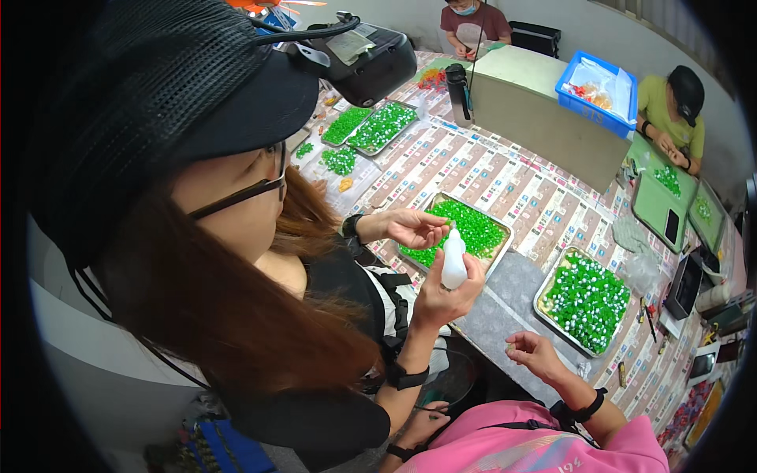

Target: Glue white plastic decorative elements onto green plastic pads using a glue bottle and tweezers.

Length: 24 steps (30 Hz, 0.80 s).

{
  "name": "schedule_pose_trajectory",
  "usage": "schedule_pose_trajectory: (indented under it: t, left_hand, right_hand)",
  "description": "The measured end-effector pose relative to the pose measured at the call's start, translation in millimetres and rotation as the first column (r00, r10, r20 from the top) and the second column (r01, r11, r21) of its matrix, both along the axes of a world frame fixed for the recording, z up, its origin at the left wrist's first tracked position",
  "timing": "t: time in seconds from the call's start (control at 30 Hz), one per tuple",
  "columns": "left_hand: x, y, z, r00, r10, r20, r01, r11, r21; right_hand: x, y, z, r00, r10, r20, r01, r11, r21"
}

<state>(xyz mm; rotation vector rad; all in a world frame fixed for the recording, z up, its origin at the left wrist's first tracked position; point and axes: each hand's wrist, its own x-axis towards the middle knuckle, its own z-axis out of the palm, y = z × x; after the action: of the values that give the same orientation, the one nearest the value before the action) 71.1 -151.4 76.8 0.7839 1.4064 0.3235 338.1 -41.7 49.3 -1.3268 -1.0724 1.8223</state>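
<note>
Above the near edge of the table, my right hand [538,356] is closed, thumb and fingertips pinched together. Something tiny may sit between them, too small to name. My left hand [426,426] hangs low beside my pink shirt, below the table edge. Its fingers are curled together, and what they hold, if anything, is hidden. To the right of my right hand lies a tray [539,306] filled with small green pieces [579,311], many with white parts. A grey sheet [505,315] covers the table next to that tray.
At my left, a co-worker in a cap holds a white squeeze bottle [454,260] over another tray of green pieces [473,229]. Further trays [382,128] lie beyond. A blue bin [597,115] tops a large box [544,118]. Two other people sit across the table.
</note>
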Motion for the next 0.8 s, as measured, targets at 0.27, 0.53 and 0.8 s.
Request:
schedule_pose_trajectory:
  t: [0.27, 0.53, 0.8]
  left_hand:
    - [0, -53, -92, 0.971, -0.008, 0.24, -0.026, 0.99, 0.137]
    - [-15, -69, -92, 0.986, -0.156, 0.056, 0.146, 0.977, 0.155]
    - [-31, -89, -112, 0.991, -0.135, -0.015, 0.135, 0.973, 0.185]
  right_hand:
    - [-2, -24, 28, 0.994, 0.092, 0.064, -0.094, 0.995, 0.018]
    - [-1, -52, 25, 0.976, 0.16, 0.145, -0.162, 0.987, 0.001]
    - [-2, -56, 23, 0.974, 0.155, 0.167, -0.159, 0.987, 0.01]
